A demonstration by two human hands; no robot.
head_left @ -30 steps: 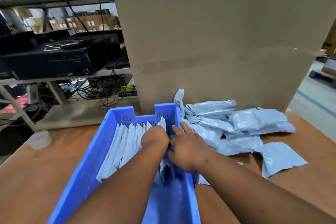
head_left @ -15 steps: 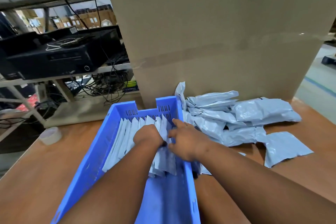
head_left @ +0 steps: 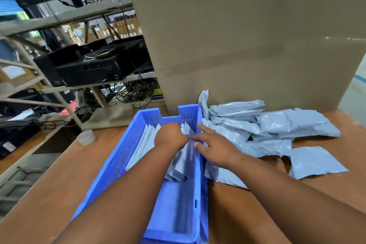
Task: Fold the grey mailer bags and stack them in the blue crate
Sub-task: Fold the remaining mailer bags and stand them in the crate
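Observation:
The blue crate (head_left: 111, 166) stands lengthwise in front of me on the wooden table. A row of folded grey mailer bags (head_left: 142, 144) stands on edge in its far half. My left hand (head_left: 170, 135) is inside the crate, its fingers curled down over the tops of the nearest folded bags; the fingertips are hidden. My right hand (head_left: 215, 148) hovers over the crate's right wall with fingers straight and spread, holding nothing. A loose pile of unfolded grey mailers (head_left: 277, 125) lies just right of the crate.
A tall cardboard box (head_left: 247, 45) rises right behind the crate and the pile. One flat grey bag (head_left: 315, 161) lies at the pile's right edge. A clear tape roll (head_left: 86, 137) sits near the table's left edge. Beyond it, a metal shelf holds black equipment (head_left: 89, 67).
My right hand has come off the folded bags and moved right, over the crate wall, with its fingers spreading. My left hand stays on the row of bags.

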